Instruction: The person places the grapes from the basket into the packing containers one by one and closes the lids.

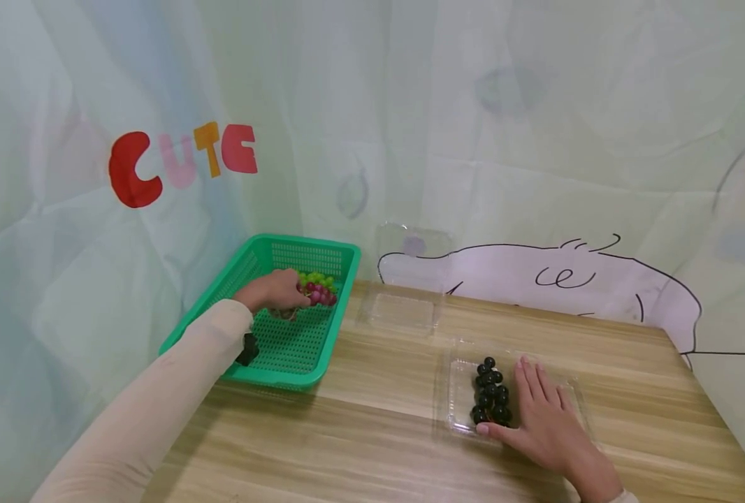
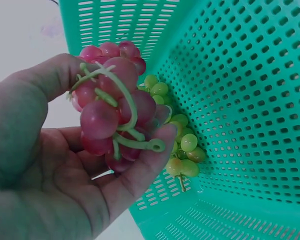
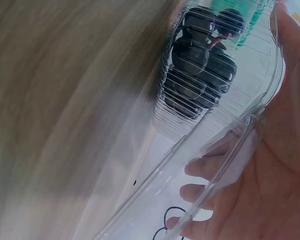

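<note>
Left hand [image 1: 277, 289] clamped round red grapes [image 2: 99, 120]; right hand [image 1: 548, 426] laid against clear container [image 1: 460, 391], well apart from the left.
Grips with left thumb and fingers wrapped about the bunch, within the walls of the green basket [image 1: 291, 353], near green grapes [image 2: 189, 142]. Rests with right fingers extended, touching the clear container; cannot tell whether pressing. Noted inside that container: black grapes [image 1: 490, 395], the whole on the wooden bench [image 1: 372, 433]. Noted beyond: second clear container [image 1: 404, 311], lid raised. Judged in hand: picking the red grapes from the basket. Appears to call next for a steady hold and a lift clear of the rim, without dragging the green grapes along.
</note>
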`<state>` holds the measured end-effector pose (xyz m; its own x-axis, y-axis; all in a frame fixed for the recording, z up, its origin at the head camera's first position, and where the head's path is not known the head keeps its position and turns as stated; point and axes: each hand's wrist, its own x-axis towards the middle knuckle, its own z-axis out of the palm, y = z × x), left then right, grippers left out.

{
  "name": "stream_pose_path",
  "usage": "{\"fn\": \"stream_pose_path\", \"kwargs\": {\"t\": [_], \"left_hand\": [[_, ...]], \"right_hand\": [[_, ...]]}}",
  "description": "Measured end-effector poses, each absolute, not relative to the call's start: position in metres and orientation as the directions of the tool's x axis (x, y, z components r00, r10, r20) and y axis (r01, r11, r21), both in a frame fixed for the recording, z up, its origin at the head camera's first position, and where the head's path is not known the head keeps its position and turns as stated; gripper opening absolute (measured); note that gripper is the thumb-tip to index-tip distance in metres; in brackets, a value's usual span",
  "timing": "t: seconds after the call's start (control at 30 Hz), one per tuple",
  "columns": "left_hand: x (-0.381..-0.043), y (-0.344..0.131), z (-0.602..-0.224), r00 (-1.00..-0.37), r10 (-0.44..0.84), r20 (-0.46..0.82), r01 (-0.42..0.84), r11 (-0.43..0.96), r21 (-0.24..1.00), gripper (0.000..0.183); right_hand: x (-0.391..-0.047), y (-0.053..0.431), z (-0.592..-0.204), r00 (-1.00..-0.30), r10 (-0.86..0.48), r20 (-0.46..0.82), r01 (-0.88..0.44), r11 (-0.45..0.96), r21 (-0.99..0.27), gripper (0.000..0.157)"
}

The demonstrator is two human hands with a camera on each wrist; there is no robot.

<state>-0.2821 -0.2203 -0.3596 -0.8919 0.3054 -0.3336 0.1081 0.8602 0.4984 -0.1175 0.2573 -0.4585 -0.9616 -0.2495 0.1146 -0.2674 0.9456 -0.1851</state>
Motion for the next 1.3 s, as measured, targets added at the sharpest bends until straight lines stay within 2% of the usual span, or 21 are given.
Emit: {"fn": "stream_pose_path", "kwargs": {"t": [0.6, 1.3], "left_hand": [[-0.271, -0.228, -0.352, -0.911, 0.274, -0.309, -0.013, 0.729, 0.684, 0.047], [-0.271, -0.235, -0.346, -0.932, 0.218, -0.289, -0.073, 0.669, 0.74, 0.037]], "right_hand": [[-0.118, 0.258, -0.458, -0.963, -0.25, 0.104, -0.266, 0.946, -0.184, 0.126], [-0.119, 0.257, -0.458, -0.963, -0.251, 0.103, -0.266, 0.946, -0.183, 0.125]]}}
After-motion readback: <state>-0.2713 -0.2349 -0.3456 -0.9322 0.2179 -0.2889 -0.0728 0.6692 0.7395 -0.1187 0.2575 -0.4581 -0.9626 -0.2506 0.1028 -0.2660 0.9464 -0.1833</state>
